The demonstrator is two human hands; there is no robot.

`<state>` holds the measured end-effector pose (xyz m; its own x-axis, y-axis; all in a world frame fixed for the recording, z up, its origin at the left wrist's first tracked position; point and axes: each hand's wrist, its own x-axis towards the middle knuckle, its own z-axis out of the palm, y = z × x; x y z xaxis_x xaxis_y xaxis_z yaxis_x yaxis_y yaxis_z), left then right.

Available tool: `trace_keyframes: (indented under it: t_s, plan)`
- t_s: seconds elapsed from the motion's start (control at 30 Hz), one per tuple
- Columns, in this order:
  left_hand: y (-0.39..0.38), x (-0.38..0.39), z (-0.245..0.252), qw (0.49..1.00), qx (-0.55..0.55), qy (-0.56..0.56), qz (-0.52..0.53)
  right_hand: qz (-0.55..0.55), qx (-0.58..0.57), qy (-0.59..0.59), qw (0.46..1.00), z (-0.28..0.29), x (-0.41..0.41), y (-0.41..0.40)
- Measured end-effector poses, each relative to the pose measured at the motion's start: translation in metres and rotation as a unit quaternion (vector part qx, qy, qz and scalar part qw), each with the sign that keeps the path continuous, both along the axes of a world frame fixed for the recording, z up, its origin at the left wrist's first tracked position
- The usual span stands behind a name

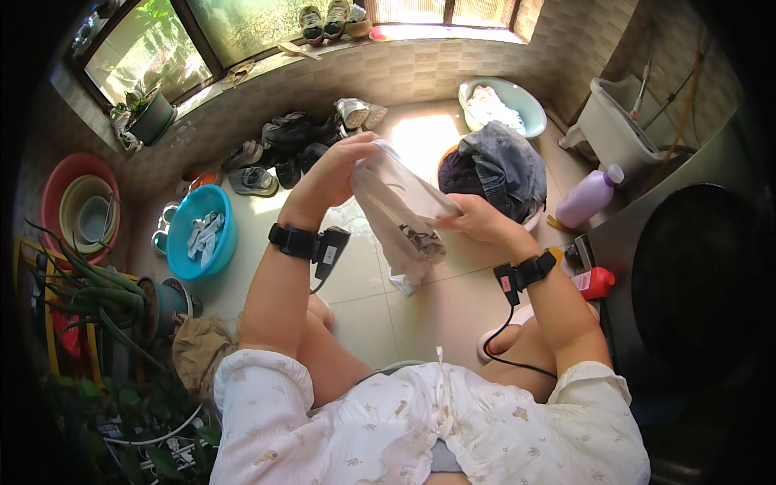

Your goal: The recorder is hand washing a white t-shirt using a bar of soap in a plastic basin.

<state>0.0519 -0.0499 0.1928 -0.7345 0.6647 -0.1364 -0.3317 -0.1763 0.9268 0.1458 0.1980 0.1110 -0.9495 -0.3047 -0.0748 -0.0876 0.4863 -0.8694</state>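
A thin whitish garment (388, 206) with a dark print near its lower end hangs stretched between my two hands above the tiled floor. At its upper left edge, my left hand (330, 173) pinches the cloth. My right hand (485, 223) grips the edge at the right, lower than the left hand. Just beyond the right hand lies a heap of dark clothes with faded denim (509, 170) on top, in a basin mostly hidden beneath it. Both wrists wear black straps with small devices.
At left stands a blue basin (231, 236) holding small pale cloths (206, 236). Several shoes (297, 136) line the wall. A pale basin (536, 112) with white laundry is at the back. Purple (585, 197) and red (597, 283) bottles stand right; an aloe plant (91, 297) juts in left.
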Motion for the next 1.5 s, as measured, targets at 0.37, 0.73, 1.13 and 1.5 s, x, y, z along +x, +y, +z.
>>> trace_keyframes:
  t_s: [0.37, 0.73, 1.13, 1.5]
  plan:
    - [-0.013, -0.003, -0.015, 0.791, -0.42, 0.383, -0.23, -0.06, -0.441, -0.057, 0.894, 0.048, 0.001, 0.053]
    - [0.081, 0.026, -0.051, 0.974, 0.096, 0.108, 0.173, -0.228, -0.611, -0.071, 0.755, 0.015, -0.019, -0.032]
    - [0.131, 0.073, -0.086, 0.839, -0.073, 0.511, 0.172, -0.008, -0.677, -0.32, 0.663, -0.084, -0.02, -0.003]
    - [0.119, 0.073, -0.075, 0.818, -0.123, 0.538, 0.16, -0.204, -0.608, -0.295, 0.708, -0.01, -0.006, -0.034]
